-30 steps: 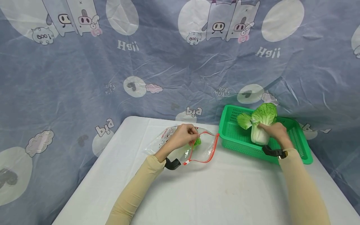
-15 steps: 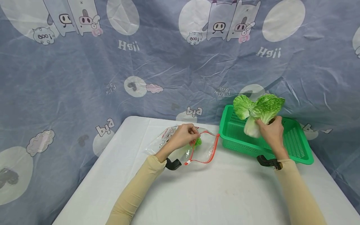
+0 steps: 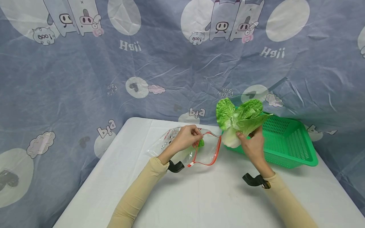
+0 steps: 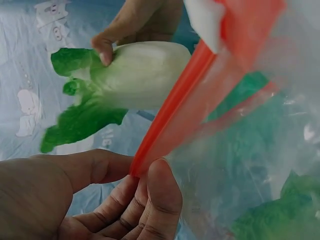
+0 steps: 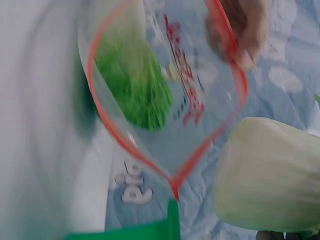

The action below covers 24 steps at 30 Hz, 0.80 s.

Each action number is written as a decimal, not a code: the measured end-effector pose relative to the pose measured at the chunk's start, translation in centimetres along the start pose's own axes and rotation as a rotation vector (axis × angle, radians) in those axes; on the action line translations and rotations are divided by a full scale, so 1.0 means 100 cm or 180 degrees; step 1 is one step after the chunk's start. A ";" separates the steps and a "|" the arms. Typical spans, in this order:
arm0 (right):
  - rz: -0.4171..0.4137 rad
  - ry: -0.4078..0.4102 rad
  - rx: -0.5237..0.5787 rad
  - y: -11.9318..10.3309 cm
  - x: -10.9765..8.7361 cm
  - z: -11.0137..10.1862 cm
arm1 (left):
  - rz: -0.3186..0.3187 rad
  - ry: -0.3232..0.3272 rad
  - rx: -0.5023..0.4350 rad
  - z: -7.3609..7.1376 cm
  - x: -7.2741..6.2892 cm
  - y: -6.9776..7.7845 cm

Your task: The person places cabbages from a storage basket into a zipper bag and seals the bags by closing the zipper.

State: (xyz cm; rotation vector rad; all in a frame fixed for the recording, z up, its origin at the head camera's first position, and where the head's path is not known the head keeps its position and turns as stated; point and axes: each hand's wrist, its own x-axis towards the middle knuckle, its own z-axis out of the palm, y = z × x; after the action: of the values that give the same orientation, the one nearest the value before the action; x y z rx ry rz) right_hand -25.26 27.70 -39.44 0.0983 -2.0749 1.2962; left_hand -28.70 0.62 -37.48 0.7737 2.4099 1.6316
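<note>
My left hand pinches the red zip edge of a clear zip bag between thumb and forefinger. The bag lies on the table with its mouth held apart, facing right. Inside it, the right wrist view shows a leafy vegetable with green leaf ends and a pale stalk. My right hand grips a Chinese cabbage by its side, thumb on the front. Its pale base points toward the bag, just outside the mouth, and the green leaves spread up and back. The fingers behind the cabbage are mostly hidden.
A green perforated basket stands at the right of the white table, its left corner close to the bag's mouth and partly behind the cabbage. A printed grey-blue cloth hangs behind the table.
My right hand has lifted the Chinese cabbage out of the green basket and carried it left to the bag's mouth, its base turning leftward. The left hand and bag have stayed put.
</note>
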 end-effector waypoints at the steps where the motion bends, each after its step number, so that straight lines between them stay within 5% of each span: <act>1: -0.0043 -0.0057 0.0102 -0.003 -0.005 0.004 | 0.0005 0.0006 -0.0021 0.000 0.000 0.000; 12: -0.0110 -0.0579 0.0366 -0.053 -0.051 0.038 | 0.0016 0.0244 0.0101 0.001 0.004 0.000; 15: 0.0011 -0.0812 0.0353 -0.049 -0.059 0.046 | 0.0246 0.0400 0.0455 -0.001 0.004 0.000; 18: 0.0119 -0.1123 0.0491 -0.030 -0.066 0.056 | 0.0270 0.0509 0.0664 -0.002 0.003 0.002; 24: 0.0139 -0.1954 0.0948 0.016 -0.072 0.066 | -0.0040 0.0302 0.0056 0.001 0.002 0.006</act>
State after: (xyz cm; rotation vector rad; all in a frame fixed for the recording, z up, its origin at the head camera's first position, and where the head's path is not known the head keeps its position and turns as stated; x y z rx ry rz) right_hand -23.70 21.10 -46.62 0.6583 -2.3591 1.7556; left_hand -28.63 1.01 -36.94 0.6974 2.4908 1.6814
